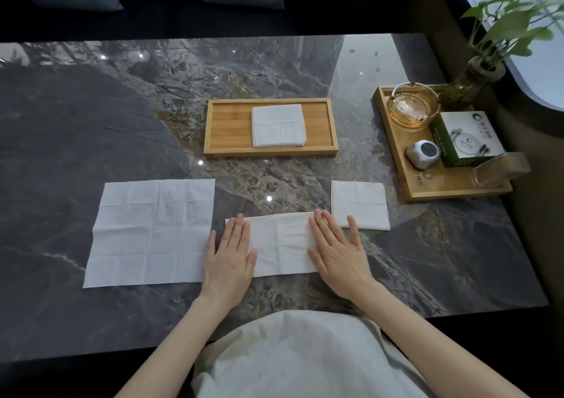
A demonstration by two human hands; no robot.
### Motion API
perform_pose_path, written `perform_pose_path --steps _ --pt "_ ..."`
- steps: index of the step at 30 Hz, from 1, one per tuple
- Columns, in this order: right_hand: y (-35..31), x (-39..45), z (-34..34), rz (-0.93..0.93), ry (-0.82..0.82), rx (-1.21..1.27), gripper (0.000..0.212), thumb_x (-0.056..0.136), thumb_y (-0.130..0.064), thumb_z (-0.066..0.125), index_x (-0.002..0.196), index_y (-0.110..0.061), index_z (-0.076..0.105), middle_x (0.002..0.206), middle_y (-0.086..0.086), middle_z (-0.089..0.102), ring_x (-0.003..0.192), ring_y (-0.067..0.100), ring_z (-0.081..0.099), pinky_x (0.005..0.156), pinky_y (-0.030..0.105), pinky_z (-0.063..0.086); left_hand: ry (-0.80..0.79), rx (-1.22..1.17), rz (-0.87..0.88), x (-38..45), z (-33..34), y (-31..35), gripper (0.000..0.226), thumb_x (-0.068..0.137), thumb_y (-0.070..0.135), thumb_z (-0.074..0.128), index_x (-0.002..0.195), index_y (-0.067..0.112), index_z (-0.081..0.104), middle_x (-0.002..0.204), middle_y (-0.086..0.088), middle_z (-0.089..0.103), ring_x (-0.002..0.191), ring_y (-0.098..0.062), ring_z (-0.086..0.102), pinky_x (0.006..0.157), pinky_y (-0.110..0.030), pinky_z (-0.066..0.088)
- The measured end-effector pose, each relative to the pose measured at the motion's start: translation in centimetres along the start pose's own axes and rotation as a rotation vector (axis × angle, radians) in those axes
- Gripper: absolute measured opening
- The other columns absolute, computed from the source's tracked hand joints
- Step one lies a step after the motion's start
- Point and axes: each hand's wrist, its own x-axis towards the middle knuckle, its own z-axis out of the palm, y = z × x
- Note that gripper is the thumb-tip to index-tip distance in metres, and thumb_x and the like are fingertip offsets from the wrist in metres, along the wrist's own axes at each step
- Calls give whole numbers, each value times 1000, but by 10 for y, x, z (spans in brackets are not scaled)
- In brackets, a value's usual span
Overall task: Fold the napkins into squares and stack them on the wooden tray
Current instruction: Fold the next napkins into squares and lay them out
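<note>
A white napkin folded into a long strip [280,242] lies in front of me on the dark marble table. My left hand [229,257] presses flat on its left end and my right hand [337,254] presses flat on its right end, fingers spread. An unfolded napkin [149,232] lies flat to the left. A folded square napkin [361,203] rests to the right, just beyond my right fingertips. The wooden tray [225,129] sits further back at centre, holding a small stack of folded square napkins [278,125].
A second wooden tray [396,141] at the right carries a glass ashtray [413,107], a tissue box [457,138], a small white cube device [422,154] and a clear holder [500,168]. A potted plant [500,31] stands behind it. The table's near edge runs below my wrists.
</note>
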Motion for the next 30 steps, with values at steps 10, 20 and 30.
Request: perform_pose_path --steps 10,20,30 --pt "-4 -31 8 -224 -84 69 56 98 -44 10 144 -18 29 150 -1 32 139 16 22 111 44 5 -54 -51 140 -13 9 24 53 95 40 11 142 16 21 150 -3 21 139 -11 4 109 -32 -3" --pt "31 -54 12 -114 -48 106 56 99 -44 9 145 -17 27 150 -2 31 140 14 14 113 44 4 -16 -115 168 -13 12 23 56 92 38 19 142 15 17 151 -2 14 139 -5 -11 110 -31 -7" --pt "18 -38 7 -102 473 328 21 84 -16 56 96 -11 72 98 1 72 100 19 54 89 32 39 211 -348 244 49 -23 80 30 86 21 40 100 9 63 103 -8 66 98 -23 60 81 -35 46"
